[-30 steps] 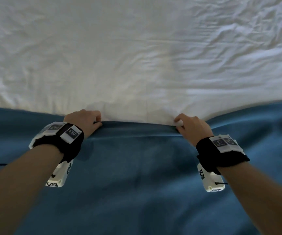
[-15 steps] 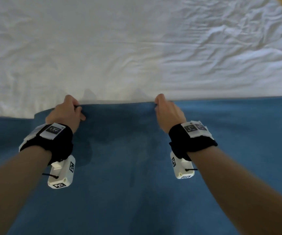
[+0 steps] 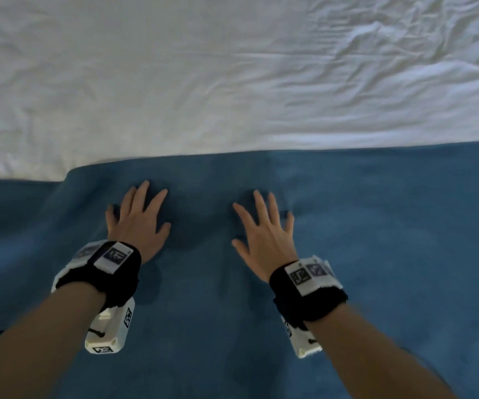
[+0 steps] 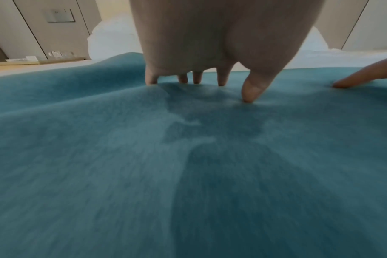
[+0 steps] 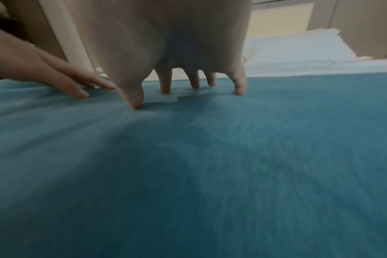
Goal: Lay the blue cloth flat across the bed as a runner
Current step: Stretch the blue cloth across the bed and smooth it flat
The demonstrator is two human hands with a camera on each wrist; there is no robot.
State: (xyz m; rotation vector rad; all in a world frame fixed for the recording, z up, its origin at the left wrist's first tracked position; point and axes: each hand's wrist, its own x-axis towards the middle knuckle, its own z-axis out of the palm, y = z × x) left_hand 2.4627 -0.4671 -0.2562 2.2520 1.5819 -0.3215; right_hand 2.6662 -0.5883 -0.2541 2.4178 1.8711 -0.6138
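So we've got the bed (image 3: 232, 82) with its wrinkly white sheet filling the top of the head view, and the cloth (image 3: 391, 240) spread over the near part, long axis running left to right across the bed, far edge mostly straight but stepping down at the left. It's a deep blue, kind of plush, with soft ripples near our fingers. Our left hand (image 3: 139, 223) and right hand (image 3: 264, 231) both sit palm-down on the cloth, fingers spread and straight, gripping nothing, just pressing. The wrist views show what the head view can't: fingertips (image 4: 250, 94) denting the fabric, a wall panel (image 4: 60, 15) past the bed on the left wrist view, and a white pillow (image 5: 298, 47) on the right wrist view.
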